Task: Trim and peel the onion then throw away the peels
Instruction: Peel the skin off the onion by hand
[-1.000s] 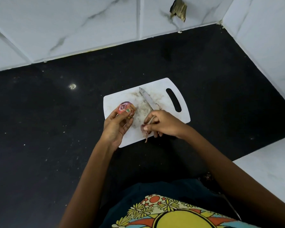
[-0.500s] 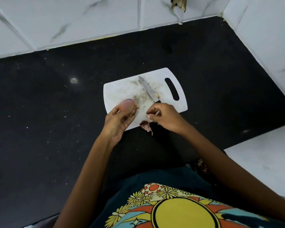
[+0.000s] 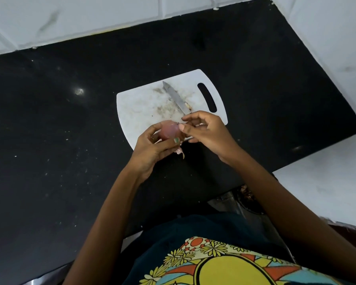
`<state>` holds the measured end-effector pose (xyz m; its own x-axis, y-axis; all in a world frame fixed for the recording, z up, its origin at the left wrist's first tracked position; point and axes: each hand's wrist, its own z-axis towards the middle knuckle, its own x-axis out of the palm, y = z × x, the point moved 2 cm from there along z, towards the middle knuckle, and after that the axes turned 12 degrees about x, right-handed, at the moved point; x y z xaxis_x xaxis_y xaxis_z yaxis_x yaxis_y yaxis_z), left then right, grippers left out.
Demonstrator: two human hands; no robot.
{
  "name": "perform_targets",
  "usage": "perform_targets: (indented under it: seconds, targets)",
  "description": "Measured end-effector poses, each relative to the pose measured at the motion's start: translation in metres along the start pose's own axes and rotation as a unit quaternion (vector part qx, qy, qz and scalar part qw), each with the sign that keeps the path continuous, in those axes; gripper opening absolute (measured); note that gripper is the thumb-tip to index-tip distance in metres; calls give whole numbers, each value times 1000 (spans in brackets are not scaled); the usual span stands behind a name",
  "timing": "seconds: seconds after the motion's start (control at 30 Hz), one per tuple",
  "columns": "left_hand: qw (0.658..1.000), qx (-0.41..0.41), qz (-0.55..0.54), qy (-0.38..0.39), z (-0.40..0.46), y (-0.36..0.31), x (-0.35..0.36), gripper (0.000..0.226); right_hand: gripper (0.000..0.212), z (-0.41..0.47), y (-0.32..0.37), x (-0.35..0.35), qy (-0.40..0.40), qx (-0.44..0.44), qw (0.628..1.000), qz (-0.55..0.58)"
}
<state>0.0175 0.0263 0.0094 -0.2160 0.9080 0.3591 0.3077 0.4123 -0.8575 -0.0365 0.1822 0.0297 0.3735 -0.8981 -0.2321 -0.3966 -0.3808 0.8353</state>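
Peeling is the step in hand: the left hand (image 3: 152,149) cradles the onion (image 3: 170,130) with fingers and thumb curled round it, holding it just above the near edge of the white cutting board (image 3: 140,103), while the right hand (image 3: 206,130) comes in from the side, its thumb and forefinger closing on the onion's skin at the right flank, so that grip reads as a pinch on the skin, though how firmly it bites cannot be told. A scrap of loose peel (image 3: 180,152) hangs or lies just below the left hand, at the board's near edge where it meets the black table (image 3: 49,140); whether it is free of the onion or attached is hard to say. The knife (image 3: 176,97) lies flat on the board, blade pointing away, its handle end hidden behind the right hand, so trimming looks finished or paused and untouched for now. The next move, by my reckoning, calls for a steady pull of the pinched skin away from the bulb while the left hand turns the onion to offer fresh skin, and later a gathering of the scraps for the bin. For room, the table is broad and open to the left and ahead; tiled wall (image 3: 90,17) closes the far side and the right, and the table's near edge sits close to the body. The knife's edge is just beside the right hand's knuckles, which is the one thing to mind when the hand draws back.
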Motion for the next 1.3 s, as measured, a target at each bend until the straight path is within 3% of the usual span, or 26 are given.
perform_targets:
  seconds: [0.33,0.5,0.87,1.07,1.2,1.3]
  targets:
    - [977,42,155,138,4,-9,8,53,18,-11,7,-14,-28,-69,988,-132]
    - [955,71,237,161,6,-15,10,50,15,-11,12,-17,-19,-69,988,-140]
    - [942,55,254,214,4,-20,15,49,16,-13,12,-17,17,-42,987,-154]
    - [945,45,244,212,3,-16,14,50,9,-14,9,-15,-10,-62,981,-186]
    - [952,42,225,201,1,-14,14,52,6,-11,3,-15,-41,-60,987,-143]
    - [959,51,204,190,0,-15,13,53,8,-8,-5,-17,-27,6,1000,-14]
